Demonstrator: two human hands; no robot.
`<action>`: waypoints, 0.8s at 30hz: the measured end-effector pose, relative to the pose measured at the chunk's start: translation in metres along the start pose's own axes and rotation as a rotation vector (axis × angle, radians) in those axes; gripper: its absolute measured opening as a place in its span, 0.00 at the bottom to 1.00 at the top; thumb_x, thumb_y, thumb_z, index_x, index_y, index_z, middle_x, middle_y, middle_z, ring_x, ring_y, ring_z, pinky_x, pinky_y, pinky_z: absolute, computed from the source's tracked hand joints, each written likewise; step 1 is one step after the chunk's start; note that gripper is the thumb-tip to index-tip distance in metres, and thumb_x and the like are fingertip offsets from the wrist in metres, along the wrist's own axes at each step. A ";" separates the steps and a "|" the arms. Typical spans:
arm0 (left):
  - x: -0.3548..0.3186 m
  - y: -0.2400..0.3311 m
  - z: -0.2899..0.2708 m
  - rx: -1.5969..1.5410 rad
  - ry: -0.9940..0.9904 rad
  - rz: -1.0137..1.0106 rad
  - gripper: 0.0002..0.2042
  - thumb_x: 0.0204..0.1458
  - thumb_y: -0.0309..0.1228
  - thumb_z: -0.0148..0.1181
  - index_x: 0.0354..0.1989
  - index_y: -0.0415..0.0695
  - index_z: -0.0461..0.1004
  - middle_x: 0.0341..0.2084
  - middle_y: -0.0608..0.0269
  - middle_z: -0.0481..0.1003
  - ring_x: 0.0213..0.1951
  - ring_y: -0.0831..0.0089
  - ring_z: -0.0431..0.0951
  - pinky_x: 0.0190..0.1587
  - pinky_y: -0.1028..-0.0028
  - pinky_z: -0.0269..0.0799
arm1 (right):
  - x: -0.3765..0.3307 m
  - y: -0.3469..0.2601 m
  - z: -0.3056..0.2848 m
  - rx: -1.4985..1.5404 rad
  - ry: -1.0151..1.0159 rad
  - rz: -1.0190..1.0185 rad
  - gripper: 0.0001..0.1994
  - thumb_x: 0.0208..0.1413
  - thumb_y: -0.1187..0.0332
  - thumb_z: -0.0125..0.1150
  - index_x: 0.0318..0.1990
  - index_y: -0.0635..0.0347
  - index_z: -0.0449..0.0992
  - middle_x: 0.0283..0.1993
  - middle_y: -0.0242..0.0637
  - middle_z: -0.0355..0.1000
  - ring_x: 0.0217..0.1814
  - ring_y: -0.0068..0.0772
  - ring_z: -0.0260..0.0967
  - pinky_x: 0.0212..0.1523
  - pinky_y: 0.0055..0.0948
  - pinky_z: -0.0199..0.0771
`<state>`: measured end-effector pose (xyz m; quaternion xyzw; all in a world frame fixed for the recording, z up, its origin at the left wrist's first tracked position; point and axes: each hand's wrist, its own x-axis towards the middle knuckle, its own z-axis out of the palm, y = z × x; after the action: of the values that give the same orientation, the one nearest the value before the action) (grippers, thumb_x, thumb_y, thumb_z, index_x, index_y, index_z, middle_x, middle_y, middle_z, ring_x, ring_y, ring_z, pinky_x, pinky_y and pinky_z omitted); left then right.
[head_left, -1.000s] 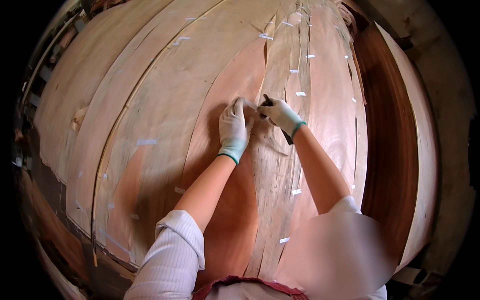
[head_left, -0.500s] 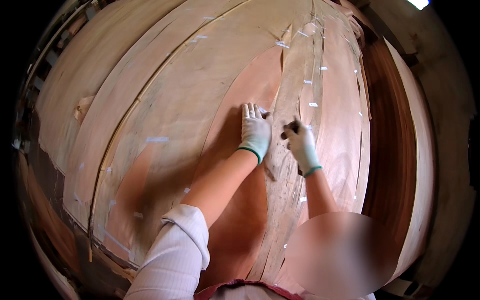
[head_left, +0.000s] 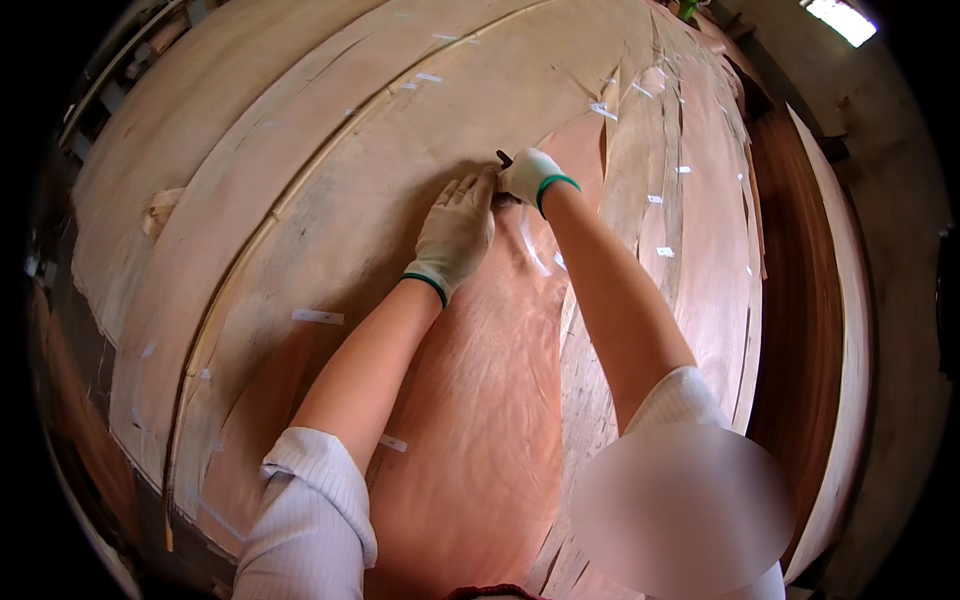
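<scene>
My left hand (head_left: pixel 455 232), in a white glove with a green cuff, lies flat on the wood veneer with its fingers stretched out. It rests along the edge between a reddish veneer piece (head_left: pixel 480 400) and a paler sheet (head_left: pixel 350 210). My right hand (head_left: pixel 535 175), gloved the same way, is closed around a small dark hand tool (head_left: pixel 504 158). Its fist is right beside my left fingertips, over the reddish piece's upper part. The tool's working end is hidden, so its exact kind does not show. A white tape strip (head_left: pixel 533 245) lies just below my right hand.
A long thin curved stick (head_left: pixel 275 210) lies across the sheets on the left. Several tape bits, such as a white strip (head_left: pixel 318 317), dot the seams. Split, narrow veneer strips (head_left: pixel 640 180) run along the right. Beyond them is a dark reddish-brown wood stack (head_left: pixel 790 270).
Both hands have moved farther up and left along the reddish piece. My right hand, earlier apart to the right with the tool, now meets my left fingertips. The view has shifted slightly.
</scene>
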<state>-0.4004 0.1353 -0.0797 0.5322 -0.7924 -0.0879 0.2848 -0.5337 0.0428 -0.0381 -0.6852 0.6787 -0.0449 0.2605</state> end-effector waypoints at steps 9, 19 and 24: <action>0.016 0.010 -0.016 0.373 -0.397 -0.107 0.25 0.52 0.30 0.52 0.61 0.44 0.62 0.62 0.47 0.60 0.64 0.55 0.58 0.66 0.59 0.50 | -0.099 0.020 0.012 0.507 0.026 0.038 0.14 0.51 0.62 0.61 0.32 0.69 0.77 0.27 0.43 0.75 0.26 0.33 0.71 0.29 0.29 0.71; -0.133 0.036 -0.065 -0.100 0.018 -0.035 0.33 0.48 0.32 0.60 0.63 0.37 0.55 0.62 0.52 0.61 0.66 0.56 0.56 0.68 0.59 0.45 | -0.138 -0.015 0.056 0.115 -0.137 -0.097 0.16 0.48 0.61 0.62 0.36 0.67 0.78 0.33 0.52 0.76 0.35 0.49 0.74 0.38 0.37 0.74; -0.138 0.033 -0.053 0.486 -0.134 0.060 0.23 0.55 0.32 0.48 0.60 0.42 0.63 0.61 0.55 0.64 0.64 0.62 0.59 0.68 0.64 0.46 | -0.176 -0.012 0.055 0.185 -0.136 0.005 0.15 0.48 0.60 0.61 0.32 0.66 0.79 0.30 0.51 0.76 0.31 0.46 0.75 0.36 0.37 0.74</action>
<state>-0.3608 0.2809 -0.0708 0.5541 -0.8229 0.0787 0.0980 -0.5127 0.2257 -0.0288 -0.6581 0.6540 -0.0600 0.3681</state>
